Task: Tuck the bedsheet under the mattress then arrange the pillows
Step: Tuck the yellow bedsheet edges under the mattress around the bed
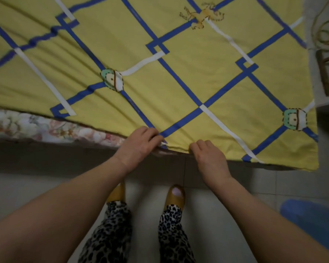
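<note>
Bedsheet [179,73] is yellow with a diagonal grid of blue stripes, some white stripes mixed in, plus a couple of round teal-and-cream patches and one little orange animal print up near 1 o'clock. It covers pretty much the whole upper half of the view, spread flat over the mattress [27,126], with a few long creases running off toward 10 o'clock. The near edge runs as a slanted line from about 9 o'clock down to a corner around 4 o'clock, so the sheet's long axis looks like it goes roughly left to right across the frame, tilted down on the right. At 9 o'clock the sheet stops short and the floral side of the mattress shows under it.

Left hand [139,147] sits on the near edge just left of centre, fingers curled and pressed together, gripping the sheet edge right where a blue stripe ends. Right hand [209,158] is just beside it toward 3 o'clock, fingers curled into a loose fist on the same edge; looks like it's pinching the fabric, though I can't see the fingertips themselves. The two hands are near each other but apart.

Below, at 6 o'clock, leopard-print trousers [110,234] and yellow slippers [175,196] on a pale tiled floor [235,205]
</note>
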